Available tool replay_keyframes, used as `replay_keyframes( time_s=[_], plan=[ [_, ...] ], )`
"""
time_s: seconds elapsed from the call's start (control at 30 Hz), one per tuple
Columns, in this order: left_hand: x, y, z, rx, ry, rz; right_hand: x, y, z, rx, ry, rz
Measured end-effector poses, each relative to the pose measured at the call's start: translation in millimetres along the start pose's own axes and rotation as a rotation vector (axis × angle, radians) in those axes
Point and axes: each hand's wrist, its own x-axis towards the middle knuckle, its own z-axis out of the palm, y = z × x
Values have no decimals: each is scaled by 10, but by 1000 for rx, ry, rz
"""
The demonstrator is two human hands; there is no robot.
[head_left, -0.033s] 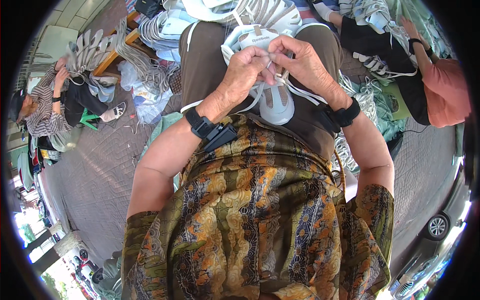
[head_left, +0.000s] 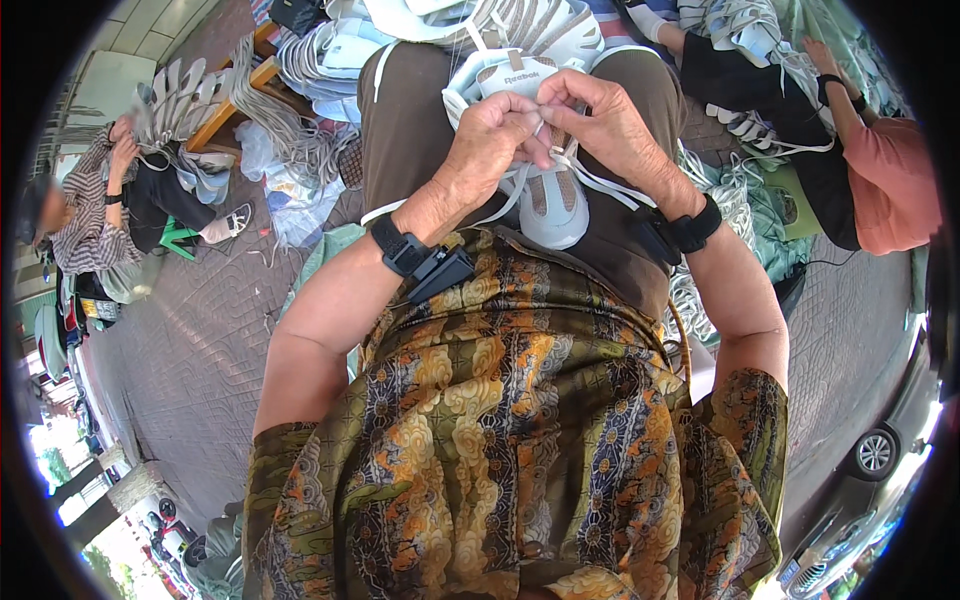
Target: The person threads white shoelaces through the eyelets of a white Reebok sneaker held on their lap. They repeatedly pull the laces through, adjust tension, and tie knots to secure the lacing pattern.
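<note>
A white and grey shoe upper [head_left: 553, 222] with tan mesh rests between my knees, its toe toward my body and its tongue [head_left: 515, 76] at the far end. White shoelaces [head_left: 612, 188] trail from its eyelet area to both sides. Over the lacing, my left hand [head_left: 492, 145] is closed in a pinch on a lace. My right hand [head_left: 603, 128] pinches the lace too, thumb and forefinger meeting the left fingertips. The fingers cover most of the lace between them and part of the eyelets.
Stacked pale shoe uppers [head_left: 325, 70] lie beyond my left knee, beside a wooden frame [head_left: 225, 115]. Plastic bags [head_left: 300, 200] sit on the paving. A person in stripes [head_left: 95, 215] works at left, another in a pink top [head_left: 893, 185] at right, near heaped white laces [head_left: 735, 190].
</note>
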Motion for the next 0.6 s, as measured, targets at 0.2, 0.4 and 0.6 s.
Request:
replay_keyframes(
  time_s=[0.2,0.4,0.6],
  plan=[
    [-1,58,52,-5,39,-71,-29,-12,-33,-44,-55,-37],
    [59,-7,-39,28,-2,-62,-36,-17,43,-177,-34,-25],
    [6,0,-31,52,-18,-43,-52,-44,34,-178,-5,-97]
  ],
)
